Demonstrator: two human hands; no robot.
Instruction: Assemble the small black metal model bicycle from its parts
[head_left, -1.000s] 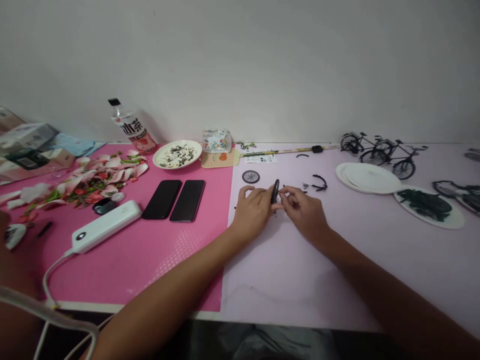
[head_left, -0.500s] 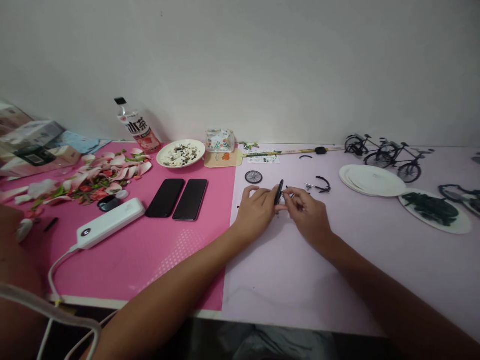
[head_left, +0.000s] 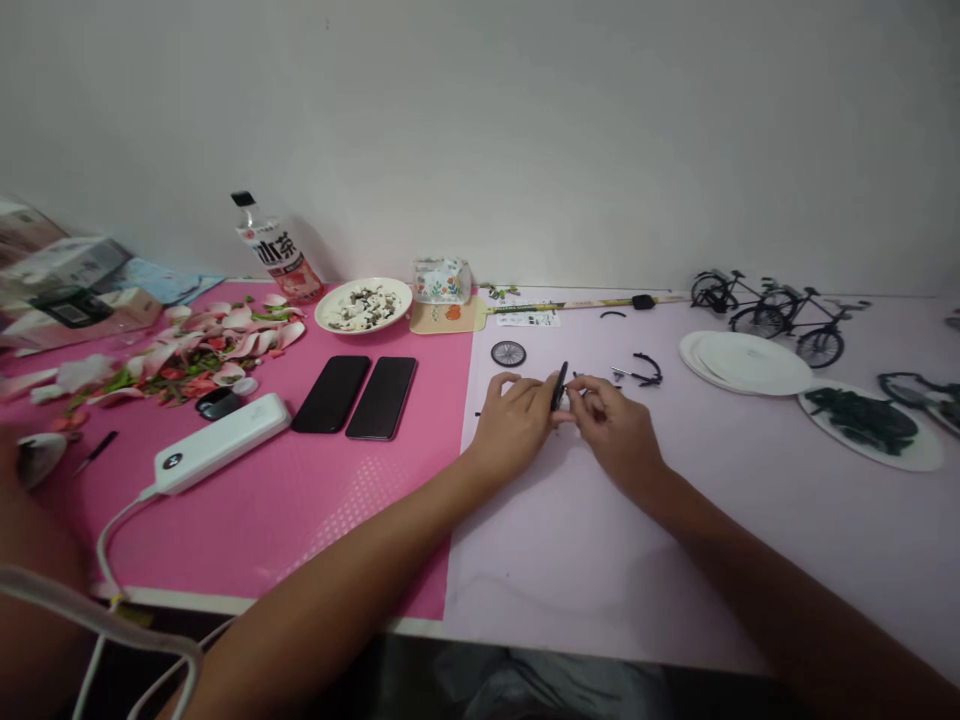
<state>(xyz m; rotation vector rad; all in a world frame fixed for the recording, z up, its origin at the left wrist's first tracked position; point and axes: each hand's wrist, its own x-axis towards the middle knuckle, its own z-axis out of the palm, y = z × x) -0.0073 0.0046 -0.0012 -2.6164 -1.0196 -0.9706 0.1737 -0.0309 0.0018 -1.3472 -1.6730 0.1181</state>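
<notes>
Above the lilac part of the table, my left hand (head_left: pixel 514 425) is closed on a small black model bicycle wheel (head_left: pixel 559 384), which stands on edge and shows as a thin dark disc. My right hand (head_left: pixel 611 420) pinches at the wheel's middle from the right. Any small part between those fingertips is too hidden to make out. Beyond my left hand a second spoked wheel (head_left: pixel 508 353) lies flat. Past my right hand lie a curved black part (head_left: pixel 646 372) and a thin black strip (head_left: pixel 613 314).
Two assembled model bicycles (head_left: pixel 787 315) stand back right, behind white plates (head_left: pixel 750 362); another plate (head_left: pixel 926 445) bears dark parts. Leftward are two phones (head_left: pixel 381 398), a power bank (head_left: pixel 221 443), a bowl (head_left: pixel 397 300), a bottle (head_left: pixel 277 255) and petals (head_left: pixel 225 335). Another person's arm (head_left: pixel 34 540) is at far left.
My hands stay almost in place, with the wheel still between them. At the far left, the other person's hand has drawn back, showing more of a small dark tool.
</notes>
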